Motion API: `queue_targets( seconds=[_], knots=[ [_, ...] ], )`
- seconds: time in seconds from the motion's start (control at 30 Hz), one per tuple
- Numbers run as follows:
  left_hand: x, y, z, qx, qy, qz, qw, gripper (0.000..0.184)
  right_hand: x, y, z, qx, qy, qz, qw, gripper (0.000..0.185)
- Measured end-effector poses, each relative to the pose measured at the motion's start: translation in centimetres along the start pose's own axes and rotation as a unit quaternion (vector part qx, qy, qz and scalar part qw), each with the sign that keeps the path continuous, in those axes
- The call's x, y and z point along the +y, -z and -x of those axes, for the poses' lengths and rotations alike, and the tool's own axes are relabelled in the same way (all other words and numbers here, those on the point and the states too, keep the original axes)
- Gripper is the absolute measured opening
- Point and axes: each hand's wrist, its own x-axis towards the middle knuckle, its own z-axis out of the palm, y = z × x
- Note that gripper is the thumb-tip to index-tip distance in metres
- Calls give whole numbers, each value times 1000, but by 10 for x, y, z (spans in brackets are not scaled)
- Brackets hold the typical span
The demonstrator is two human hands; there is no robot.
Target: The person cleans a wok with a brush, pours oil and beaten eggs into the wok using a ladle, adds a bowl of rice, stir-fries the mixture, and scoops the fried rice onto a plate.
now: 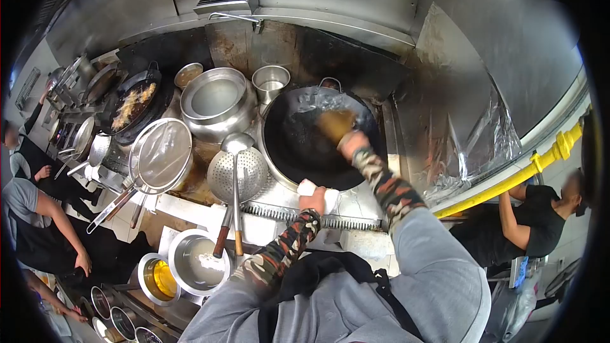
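A large black wok sits on the stove in front of me, with a wet shine on its far inner wall. My right hand reaches over the wok, closed around a brown brush that is smeared by motion; it looks like a bamboo wok brush. At the wok's near rim, my left hand is closed on a folded white cloth. The cloth lies against the rim, and the part of the rim under it is hidden.
Left of the wok stand a big steel pot, a perforated skimmer, a ladle and a mesh strainer. Another wok holds frying food. A yellow pipe runs at right. People stand on both sides.
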Motion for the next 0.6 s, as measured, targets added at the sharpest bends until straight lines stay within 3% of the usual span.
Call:
queue_targets(
  seconds=[0.03,0.07,0.1,0.13,0.17,0.23,0.27,0.3,0.37,0.4,0.43,0.5,0.53,0.57,0.6],
  knots=[
    [-2,4,-3,0,-2,-1,1000,41,-15,2,37,-44,54,-179,981,38],
    [-6,12,-5,-80,66,72,992,40,-31,7,76,-107,89,-354,925,44],
    [-7,16,-10,-159,134,148,967,39,-33,17,89,-126,196,-414,880,48],
    [36,51,25,-226,185,181,939,39,-21,49,97,-170,203,-367,892,50],
    [28,63,19,-233,156,146,949,34,4,70,103,-216,204,-327,897,51],
    [24,100,24,-251,58,54,965,40,76,75,61,-179,199,-72,961,53],
    [14,116,16,-218,-71,-96,969,44,81,78,42,-43,59,-74,995,54],
    [4,130,6,-176,-200,-242,933,48,84,80,25,95,-83,-73,989,55],
    [-12,148,-1,-107,-195,-319,921,52,46,62,5,246,-171,-233,925,50],
    [-26,155,-8,-96,-181,-357,911,53,20,49,11,224,-123,-284,924,45],
    [-41,159,-17,-86,-169,-392,900,54,3,13,7,82,-141,-284,945,45],
    [-76,160,-28,9,-128,-427,895,58,-42,-34,36,-54,96,-404,908,55],
    [-65,164,-17,-4,-76,-374,924,72,-48,-25,59,-59,164,-435,883,57],
    [-57,163,-4,35,-63,-419,905,83,-51,-12,66,-62,236,-460,854,59],
    [-58,166,-1,23,-31,-397,917,89,-22,5,64,-130,239,-451,850,61]
  ],
)
